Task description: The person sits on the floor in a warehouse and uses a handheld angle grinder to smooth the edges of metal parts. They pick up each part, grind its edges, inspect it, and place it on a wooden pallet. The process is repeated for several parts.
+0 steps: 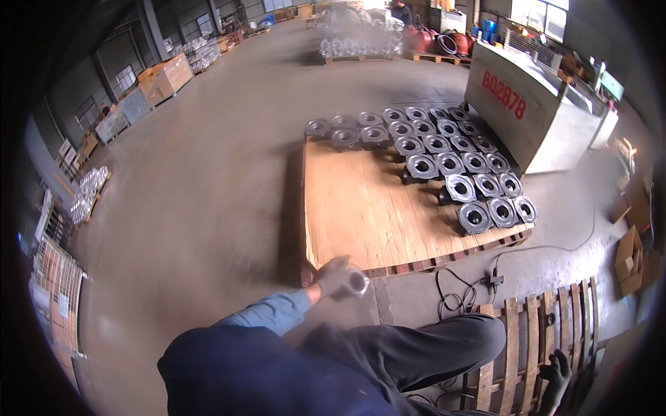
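My left hand (332, 276), in a grey glove, grips a flanged metal casting (358, 283) with a round central hole. It is low, just off the near left corner of a pallet covered with a cardboard sheet (359, 208). Rows of similar flanged castings (448, 163) stand on the sheet along its far and right sides, flanges facing up. At the lower right my right hand (558, 370), in a dark glove, is over a bare slatted wooden pallet (529, 333). Its fingers are apart and I see nothing in them. A small dark ring (551, 319) lies on the slats.
A large pale metal box (520, 104) with red markings borders the castings on the right. Black cables (458, 294) loop over the floor between the pallets. Open cardboard boxes (628, 262) stand at right. Another loaded pallet (361, 39) and a person (400, 13) are far back.
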The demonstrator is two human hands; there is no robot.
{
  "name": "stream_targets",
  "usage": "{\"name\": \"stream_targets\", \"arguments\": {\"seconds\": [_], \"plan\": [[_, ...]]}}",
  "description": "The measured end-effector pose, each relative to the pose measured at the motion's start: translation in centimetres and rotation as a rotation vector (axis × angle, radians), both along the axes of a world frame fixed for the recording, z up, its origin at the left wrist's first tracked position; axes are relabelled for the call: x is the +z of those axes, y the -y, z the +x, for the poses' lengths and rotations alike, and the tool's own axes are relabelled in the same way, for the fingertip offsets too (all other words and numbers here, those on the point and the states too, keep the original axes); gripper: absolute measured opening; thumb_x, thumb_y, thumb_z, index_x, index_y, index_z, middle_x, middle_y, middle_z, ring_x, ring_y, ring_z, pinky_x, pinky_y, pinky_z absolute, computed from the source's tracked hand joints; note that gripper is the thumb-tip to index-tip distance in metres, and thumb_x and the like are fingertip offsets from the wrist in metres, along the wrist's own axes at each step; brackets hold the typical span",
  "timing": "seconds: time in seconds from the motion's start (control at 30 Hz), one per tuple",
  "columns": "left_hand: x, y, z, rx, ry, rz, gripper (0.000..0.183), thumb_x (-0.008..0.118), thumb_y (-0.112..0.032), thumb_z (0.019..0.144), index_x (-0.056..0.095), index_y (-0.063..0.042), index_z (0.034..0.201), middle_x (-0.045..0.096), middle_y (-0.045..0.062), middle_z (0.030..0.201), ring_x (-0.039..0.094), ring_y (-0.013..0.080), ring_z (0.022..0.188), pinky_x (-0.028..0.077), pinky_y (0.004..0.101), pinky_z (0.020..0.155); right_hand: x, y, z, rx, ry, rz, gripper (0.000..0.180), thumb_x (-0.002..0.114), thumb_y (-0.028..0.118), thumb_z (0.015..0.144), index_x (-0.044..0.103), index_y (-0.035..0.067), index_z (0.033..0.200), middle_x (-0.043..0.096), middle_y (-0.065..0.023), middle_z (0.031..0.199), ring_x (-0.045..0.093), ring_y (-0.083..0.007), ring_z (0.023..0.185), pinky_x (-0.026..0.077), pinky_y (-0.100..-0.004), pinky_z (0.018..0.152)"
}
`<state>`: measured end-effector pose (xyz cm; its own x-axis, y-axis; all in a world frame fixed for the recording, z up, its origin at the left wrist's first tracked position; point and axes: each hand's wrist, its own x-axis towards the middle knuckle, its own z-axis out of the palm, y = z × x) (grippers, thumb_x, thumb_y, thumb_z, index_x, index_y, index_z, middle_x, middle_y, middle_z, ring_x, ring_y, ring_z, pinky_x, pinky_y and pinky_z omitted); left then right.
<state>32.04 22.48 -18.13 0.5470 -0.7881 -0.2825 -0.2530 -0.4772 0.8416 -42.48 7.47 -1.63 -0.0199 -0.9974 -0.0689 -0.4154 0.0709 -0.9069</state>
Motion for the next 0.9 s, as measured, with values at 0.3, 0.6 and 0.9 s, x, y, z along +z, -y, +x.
{"name": "stream_targets", "arguments": {"seconds": [0.3,0.6,0.9], "plan": [[-5.9,-13.4,2.4,0.281,-0.177,0.096,0.047,0.077,-0.038,0.093,0.07,-0.002,0.123,0.077,0.01,0.103,0.072,0.0186,0.091,0.055,0.0347,0.08,-11.2,4.7,3.1,0.085,-0.072,0.404,0.027,0.07,0.02,0.094,0.07,0.003,0.115,0.069,-0.0075,0.085,0.071,-0.0243,0.058,0.055,-0.0342,0.045],[-10.5,-13.2,1.9,0.175,-0.123,0.166,0.056,0.075,-0.046,0.092,0.069,-0.001,0.124,0.077,0.016,0.102,0.074,0.025,0.095,0.056,0.0387,0.082,-13.7,2.7,-1.3,0.024,-0.172,0.391,0.016,0.067,0.014,0.094,0.07,0.002,0.105,0.068,-0.0075,0.074,0.067,-0.0225,0.05,0.05,-0.0322,0.04],[-8.4,-8.2,1.0,0.103,-0.192,-0.097,0.04,0.07,-0.03,0.1,0.066,-0.004,0.13,0.073,0.009,0.114,0.068,0.0178,0.106,0.053,0.0331,0.093,-5.8,-1.5,3.6,-0.227,-0.235,0.611,0.011,0.065,0.01,0.095,0.07,0.004,0.088,0.063,-0.0047,0.067,0.062,-0.0205,0.044,0.047,-0.0322,0.037]]}}
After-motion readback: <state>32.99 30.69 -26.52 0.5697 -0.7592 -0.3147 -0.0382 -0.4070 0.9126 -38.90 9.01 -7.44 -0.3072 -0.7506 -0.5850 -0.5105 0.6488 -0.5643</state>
